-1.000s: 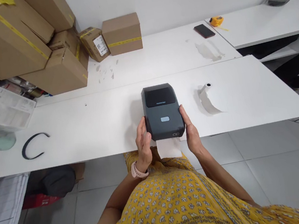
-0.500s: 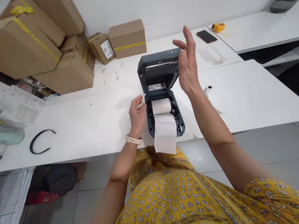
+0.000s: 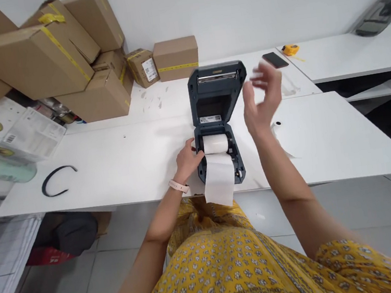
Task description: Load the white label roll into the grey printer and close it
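A dark grey label printer (image 3: pixel 239 162) stands near the table's front edge, its lid (image 3: pixel 217 82) raised and tilted back. Inside lies a white label roll (image 3: pixel 216 144), and its loose strip (image 3: pixel 218 179) hangs forward over the printer's front and the table edge. My left hand (image 3: pixel 187 161), with a pink wristband, grips the printer's left side, the thumb over the rim beside the roll. To the right of the lid, my right hand (image 3: pixel 263 95) is raised in the air, apart from it. Its fingers are spread, slightly blurred, and hold nothing.
Cardboard boxes (image 3: pixel 60 63) are stacked at the back left. A black headband (image 3: pixel 46 183) lies left on the white table (image 3: pixel 139 159). Right of the printer is a small white roll (image 3: pixel 278 127). Farther back lie a phone (image 3: pixel 275 60) and a yellow tape measure (image 3: pixel 290 49).
The lid has swung farther back, and my right hand has come off it, moving right. My left hand has moved in against the printer's left side. The view has shifted slightly.
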`<state>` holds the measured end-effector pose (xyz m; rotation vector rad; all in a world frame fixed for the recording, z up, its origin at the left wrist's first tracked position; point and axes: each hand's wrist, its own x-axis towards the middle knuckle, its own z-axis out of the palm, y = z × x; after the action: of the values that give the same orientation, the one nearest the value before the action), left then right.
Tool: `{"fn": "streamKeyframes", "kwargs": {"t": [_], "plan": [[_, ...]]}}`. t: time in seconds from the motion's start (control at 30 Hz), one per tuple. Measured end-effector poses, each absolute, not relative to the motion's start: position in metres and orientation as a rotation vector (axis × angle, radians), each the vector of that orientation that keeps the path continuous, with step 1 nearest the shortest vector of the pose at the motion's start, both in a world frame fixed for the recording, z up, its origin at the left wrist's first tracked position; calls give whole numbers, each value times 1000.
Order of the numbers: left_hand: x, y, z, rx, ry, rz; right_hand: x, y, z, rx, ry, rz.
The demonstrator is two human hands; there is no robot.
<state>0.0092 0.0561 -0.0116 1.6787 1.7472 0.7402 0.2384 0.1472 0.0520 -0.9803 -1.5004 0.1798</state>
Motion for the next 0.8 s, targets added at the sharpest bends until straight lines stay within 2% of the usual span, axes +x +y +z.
{"fn": "streamKeyframes", "kwargs": {"t": [0.07, 0.2, 0.37, 0.47, 0.6, 0.8], "plan": [[11, 58, -7, 1728, 1805, 627, 237, 117, 38, -991, -1682, 252], [16, 63, -4, 1733, 1860, 526, 231, 107, 13, -1019, -2424, 541], [18, 57, -6, 1707, 1869, 500, 213, 135, 11, -1306, -2781, 556], [18, 53, -3, 1857, 1872, 671, 207, 142, 21, -1355, -2903, 625], [19, 70, 8, 2309, 1652, 1040, 206, 141, 29, -1336, -2969, 637], [22, 127, 17, 2382, 1457, 1128, 204, 139, 28, -1351, -2972, 598]]}}
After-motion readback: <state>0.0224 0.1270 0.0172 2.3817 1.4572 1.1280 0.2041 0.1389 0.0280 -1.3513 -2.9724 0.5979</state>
